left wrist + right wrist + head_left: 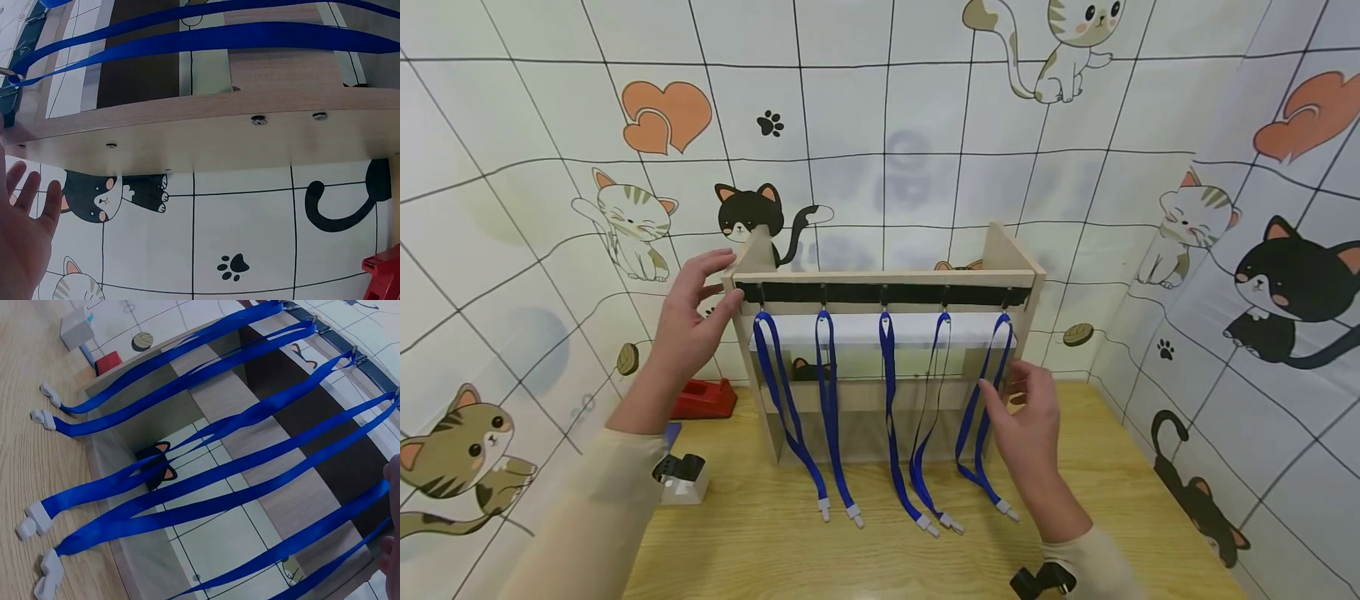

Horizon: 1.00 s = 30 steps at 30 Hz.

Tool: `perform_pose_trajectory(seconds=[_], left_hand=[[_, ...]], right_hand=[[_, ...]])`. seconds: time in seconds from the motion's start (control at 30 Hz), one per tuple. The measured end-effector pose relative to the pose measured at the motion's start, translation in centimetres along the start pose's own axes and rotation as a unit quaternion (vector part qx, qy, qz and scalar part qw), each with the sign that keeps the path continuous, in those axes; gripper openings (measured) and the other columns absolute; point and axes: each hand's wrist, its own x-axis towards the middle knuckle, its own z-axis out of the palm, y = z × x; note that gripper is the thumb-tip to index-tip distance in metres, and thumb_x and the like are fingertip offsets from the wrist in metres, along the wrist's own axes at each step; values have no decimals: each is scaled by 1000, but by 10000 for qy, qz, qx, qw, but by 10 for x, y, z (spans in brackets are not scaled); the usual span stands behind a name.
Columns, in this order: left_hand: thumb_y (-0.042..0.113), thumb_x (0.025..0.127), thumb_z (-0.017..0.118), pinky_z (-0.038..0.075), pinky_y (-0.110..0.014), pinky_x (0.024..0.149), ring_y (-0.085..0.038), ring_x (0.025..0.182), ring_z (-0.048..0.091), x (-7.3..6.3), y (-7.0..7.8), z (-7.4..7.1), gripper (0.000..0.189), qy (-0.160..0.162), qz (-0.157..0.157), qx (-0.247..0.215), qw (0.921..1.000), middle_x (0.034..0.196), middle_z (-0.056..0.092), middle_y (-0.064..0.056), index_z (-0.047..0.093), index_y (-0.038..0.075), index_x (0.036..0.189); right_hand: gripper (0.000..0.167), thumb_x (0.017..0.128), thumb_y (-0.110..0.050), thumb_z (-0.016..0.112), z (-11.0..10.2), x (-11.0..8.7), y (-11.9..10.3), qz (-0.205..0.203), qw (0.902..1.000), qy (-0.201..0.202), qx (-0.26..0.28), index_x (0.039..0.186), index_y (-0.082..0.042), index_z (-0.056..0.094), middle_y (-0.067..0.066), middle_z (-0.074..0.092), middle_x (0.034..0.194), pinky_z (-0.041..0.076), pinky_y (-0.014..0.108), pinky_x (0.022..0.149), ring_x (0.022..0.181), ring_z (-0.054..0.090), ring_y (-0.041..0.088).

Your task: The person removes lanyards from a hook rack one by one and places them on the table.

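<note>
A light wooden rack (pixel 887 277) stands on the table, with a black strip (pixel 917 294) along its upper front. Several blue lanyards (pixel 805 458) hang in a row from small hooks on that strip, their pale clips reaching down in front. At the rack's upper left corner is my left hand (pixel 694 312), thumb by the strip's end and fingers along the outer side; the left wrist view shows those fingers spread beside the side panel (pixel 212 140). My right hand (pixel 1028 412) is by the right side, its thumb close to the rightmost lanyard (pixel 989 492). Whether it touches is unclear.
Behind the rack's left side sits a red object (pixel 706 400), with a small white box (pixel 687 487) nearer the front. The wooden table (pixel 880 567) meets walls covered in cat-print sheeting (pixel 925 108) at the back and sides.
</note>
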Motion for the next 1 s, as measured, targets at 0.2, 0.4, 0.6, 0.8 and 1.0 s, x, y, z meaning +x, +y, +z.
perform_pose_trajectory(seconds=[0.2,0.4,0.6,0.8,1.0], left_hand=[[-2,108,68,51,-21,107,-17,146,52,1,5,4,37,85,8,-512,9987,158,60,-5,68,5,144],[0,109,67,54,-21,103,-19,147,52,1,5,6,34,106,-172,-736,9971,157,60,-7,67,3,143],[2,110,67,54,-21,102,-17,145,53,0,4,8,35,168,-305,-810,9961,159,59,-5,67,6,144],[3,111,65,53,-22,102,-17,145,53,-2,5,10,35,240,-384,-925,9947,160,58,-5,66,6,145],[3,111,64,52,-24,104,-18,146,52,-3,3,11,35,263,-400,-1009,9937,160,58,-5,65,6,146]], right_hand=[[43,95,-4,87,10,-2,-1,-252,9991,306,-177,129,7,64,20,61,109,49,37,83,97,61,31],[33,98,-4,82,16,-2,-4,-251,9987,423,-159,124,7,65,19,62,105,48,30,81,95,60,30],[21,98,-1,78,22,0,-4,-257,9981,548,-69,114,7,67,18,63,98,45,19,78,89,60,29],[7,98,3,76,27,4,-4,-146,9977,632,201,101,4,69,15,67,91,47,14,72,80,64,26],[15,98,3,76,29,3,-2,67,9980,618,149,87,1,67,13,67,83,47,12,68,76,63,21]])
